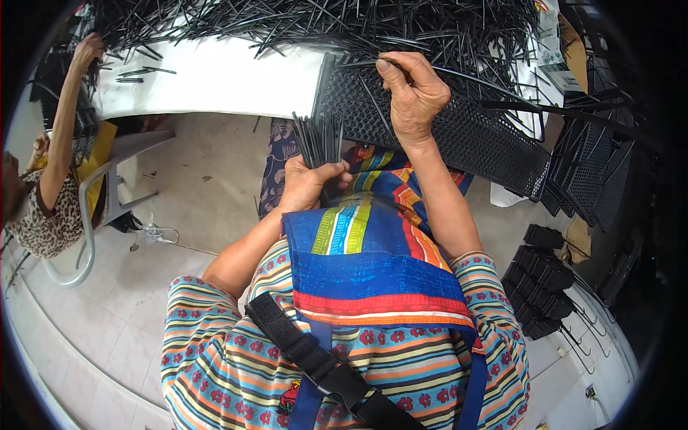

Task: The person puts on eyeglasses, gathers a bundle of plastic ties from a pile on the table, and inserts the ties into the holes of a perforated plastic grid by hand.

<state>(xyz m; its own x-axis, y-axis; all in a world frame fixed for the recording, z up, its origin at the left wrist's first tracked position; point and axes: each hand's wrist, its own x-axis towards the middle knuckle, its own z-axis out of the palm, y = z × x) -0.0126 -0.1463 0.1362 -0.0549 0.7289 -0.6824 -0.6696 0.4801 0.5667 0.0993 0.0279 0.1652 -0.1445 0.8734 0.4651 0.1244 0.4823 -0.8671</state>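
Note:
My left hand [308, 183] is closed around an upright bundle of thin black plastic sticks [319, 140], held over my lap near the table's front edge. My right hand [419, 93] is raised above a black perforated panel [437, 132], with thumb and index finger pinched together. Something dark shows at its fingertips, too small to tell apart from the sticks behind. Just beyond that hand lies a big loose pile of similar black sticks [322, 21]. One stick slants across the panel.
The white table [215, 79] spans the far side. At left, another person's hand [89, 49] reaches to the pile, beside a grey chair [89, 215]. On the right are an open carton [562, 54], more mesh panels [602, 168] and stacked black parts [537, 287].

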